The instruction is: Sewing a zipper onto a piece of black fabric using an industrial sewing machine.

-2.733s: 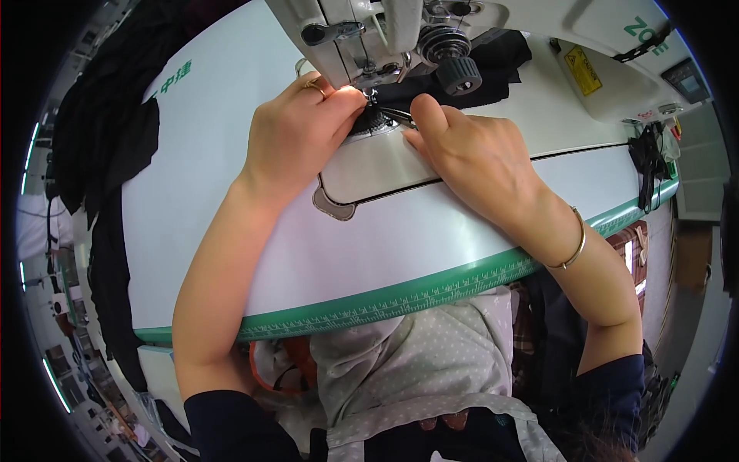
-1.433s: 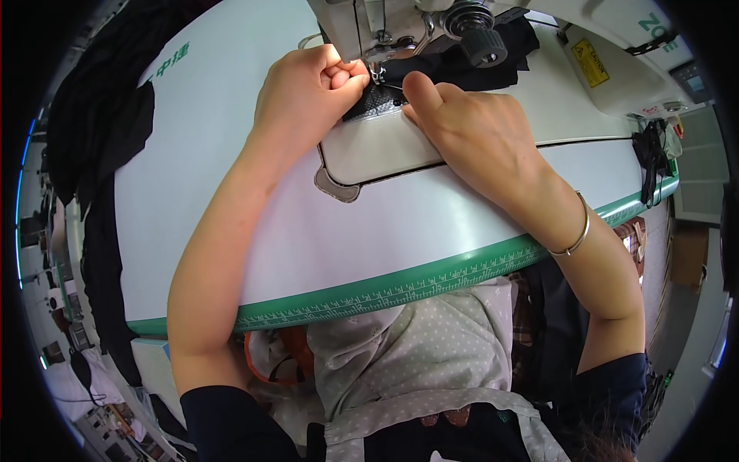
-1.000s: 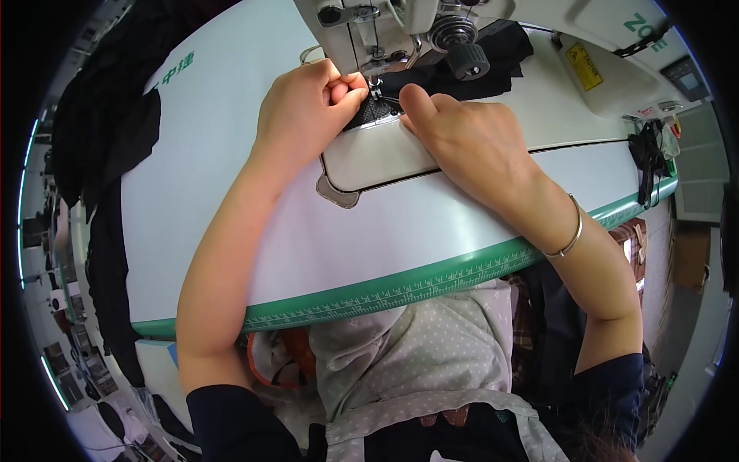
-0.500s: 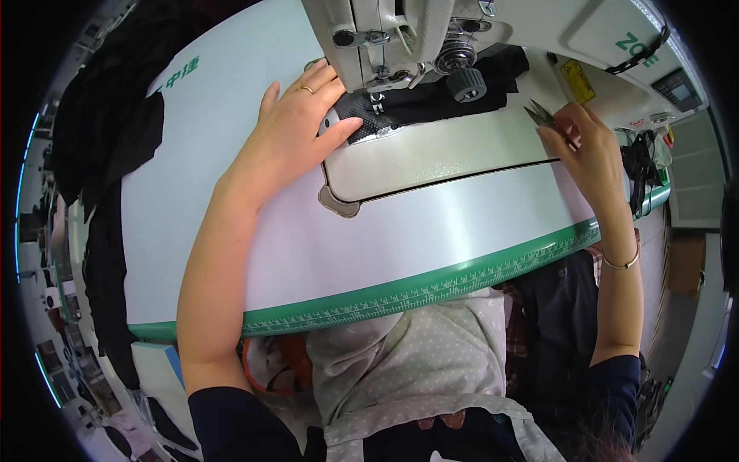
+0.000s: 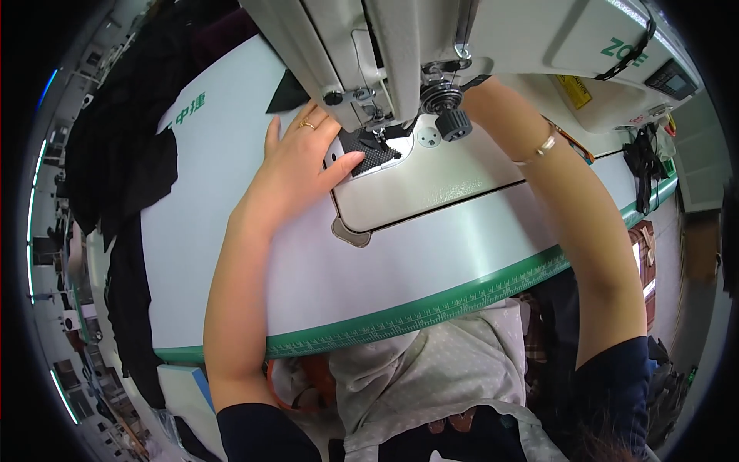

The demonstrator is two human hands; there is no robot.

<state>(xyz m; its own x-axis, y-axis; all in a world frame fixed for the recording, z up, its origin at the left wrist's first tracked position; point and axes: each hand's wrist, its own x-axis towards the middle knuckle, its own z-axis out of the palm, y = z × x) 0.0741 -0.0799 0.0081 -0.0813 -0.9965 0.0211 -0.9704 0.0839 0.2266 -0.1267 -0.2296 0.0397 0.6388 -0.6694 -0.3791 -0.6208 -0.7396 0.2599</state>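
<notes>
A sewing machine's needle and presser foot (image 5: 376, 138) stand over a piece of black dotted fabric (image 5: 381, 159) on the metal needle plate. My left hand (image 5: 296, 165) lies flat left of the foot with its fingers apart. Its thumb rests on the near edge of the fabric, and its fingertips run behind the machine head. My right hand (image 5: 486, 94) reaches behind the tension knob (image 5: 453, 123); its fingers are hidden there. Beside my right wrist, partly behind the forearm, lies a slim tool with orange edges (image 5: 573, 142), probably the thread snips.
The machine head (image 5: 346, 54) hangs over the work. Black cloth (image 5: 115, 169) is heaped at the left table edge. A green ruler strip (image 5: 416, 312) runs along the front edge. Dark cords (image 5: 645, 165) hang at the right, near the control panel (image 5: 673, 77).
My right hand has let go of the snips and moved left and away behind the machine head. The black fabric has shifted left and back, baring the plate right of the foot.
</notes>
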